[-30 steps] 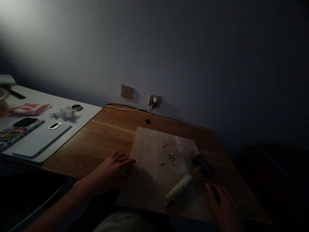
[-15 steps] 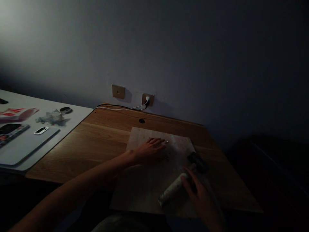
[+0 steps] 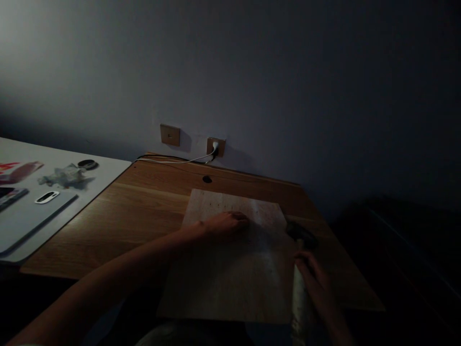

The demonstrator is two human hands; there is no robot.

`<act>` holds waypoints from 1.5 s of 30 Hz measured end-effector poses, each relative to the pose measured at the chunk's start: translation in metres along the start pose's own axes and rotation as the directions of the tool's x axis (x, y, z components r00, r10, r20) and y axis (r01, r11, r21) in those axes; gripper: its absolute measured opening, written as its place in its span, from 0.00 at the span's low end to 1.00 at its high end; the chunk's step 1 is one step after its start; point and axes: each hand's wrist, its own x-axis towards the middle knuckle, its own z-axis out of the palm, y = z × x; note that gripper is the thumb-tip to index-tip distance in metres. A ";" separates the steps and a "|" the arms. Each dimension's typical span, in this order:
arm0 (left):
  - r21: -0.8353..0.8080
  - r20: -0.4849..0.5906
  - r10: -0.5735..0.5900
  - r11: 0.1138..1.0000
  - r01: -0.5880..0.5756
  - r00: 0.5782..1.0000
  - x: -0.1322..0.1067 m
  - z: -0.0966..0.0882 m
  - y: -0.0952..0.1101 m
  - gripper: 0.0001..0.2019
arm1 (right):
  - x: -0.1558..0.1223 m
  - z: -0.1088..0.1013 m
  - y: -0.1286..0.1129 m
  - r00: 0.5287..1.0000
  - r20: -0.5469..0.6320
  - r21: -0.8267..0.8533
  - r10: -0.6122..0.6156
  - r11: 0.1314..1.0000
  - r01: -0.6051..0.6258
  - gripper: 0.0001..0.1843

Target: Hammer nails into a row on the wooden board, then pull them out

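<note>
A pale wooden board (image 3: pixel 230 278) lies on the wooden desk (image 3: pixel 144 211). My left hand (image 3: pixel 225 223) rests on the board's far half, fingers drawn together over the spot where small nails lay; what they pinch is hidden. My right hand (image 3: pixel 311 271) is wrapped round the pale handle of a hammer (image 3: pixel 300 288) at the board's right edge. The hammer's dark head (image 3: pixel 300 232) points away from me, just off the board's far right corner. The scene is very dim.
A white table (image 3: pixel 108 168) adjoins the desk on the left, carrying a grey laptop (image 3: pixel 25 221), crumpled paper (image 3: pixel 63 175) and a small dark disc (image 3: pixel 87 164). Two wall sockets (image 3: pixel 215 145) sit behind the desk, with a white cable (image 3: pixel 173 161) plugged in.
My left hand moved from the board's left edge onto its far middle, over the nails. My right hand took hold of the hammer handle and swung it to the board's right edge.
</note>
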 end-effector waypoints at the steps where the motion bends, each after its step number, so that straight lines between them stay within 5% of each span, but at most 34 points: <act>1: 0.009 0.015 0.029 1.000 -0.029 0.999 0.000 -0.001 0.002 0.10 | 0.002 0.001 0.001 1.000 -0.001 -0.010 -0.002 1.000 0.002 0.19; 8: 0.176 0.005 -0.005 0.984 0.004 1.000 0.006 -0.008 0.001 0.07 | -0.004 0.021 -0.011 0.994 0.108 0.004 -0.032 0.999 0.032 0.18; 16: 0.232 0.161 -0.163 0.965 0.123 0.973 0.010 -0.031 0.006 0.09 | -0.009 0.040 -0.031 0.982 0.159 0.040 -0.102 0.995 0.096 0.15; 24: 0.221 0.248 -0.175 0.968 0.120 0.953 0.012 -0.045 0.004 0.06 | -0.011 0.055 -0.038 0.980 0.169 0.043 -0.107 0.994 0.101 0.14; 35: 0.093 0.095 -0.208 0.975 0.199 0.974 0.035 -0.031 -0.015 0.06 | -0.012 0.055 -0.035 0.990 0.134 0.053 -0.045 0.998 0.038 0.19; 39: -0.073 0.023 -0.299 0.951 0.300 0.954 0.065 -0.015 -0.029 0.10 | -0.010 0.055 -0.036 0.991 0.125 0.061 -0.047 0.997 0.039 0.21; 45: -0.072 -0.071 -0.394 0.918 0.389 0.917 0.082 0.012 -0.036 0.12 | -0.010 0.057 -0.037 0.994 0.098 0.115 -0.042 0.993 0.031 0.20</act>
